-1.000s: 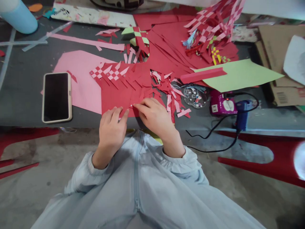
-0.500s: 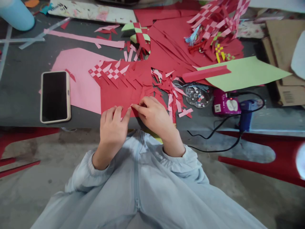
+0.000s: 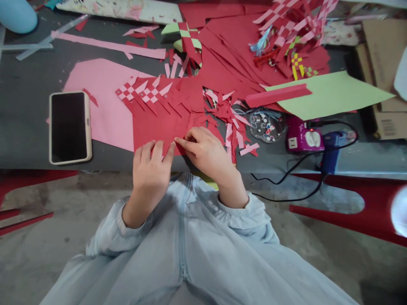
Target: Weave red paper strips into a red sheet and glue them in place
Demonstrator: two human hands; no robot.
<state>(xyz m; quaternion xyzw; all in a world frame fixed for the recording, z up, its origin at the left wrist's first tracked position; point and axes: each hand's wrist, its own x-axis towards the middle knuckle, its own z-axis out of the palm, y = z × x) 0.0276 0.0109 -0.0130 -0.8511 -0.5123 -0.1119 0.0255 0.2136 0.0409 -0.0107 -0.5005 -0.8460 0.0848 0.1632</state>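
Note:
My left hand and my right hand meet at the near edge of a red paper sheet. Both have their fingers closed, thumb and index tips almost touching. Whatever lies between the fingertips is too small and covered to make out; a speck of pink shows beneath the left fingers. Beyond them, woven red-and-pink checkered paper pieces with pointed ends lie on the red sheet. Cut red and pink paper scraps are heaped just past my right hand.
A phone lies on pink paper at left. Rightward are a clear dish of beads, a purple power adapter, a blue glue gun with black cables, green paper and cardboard. Red stools flank me.
The view has shifted slightly, so the table things sit a little higher and more spread out. My hands keep nearly the same pose, fingertips together.

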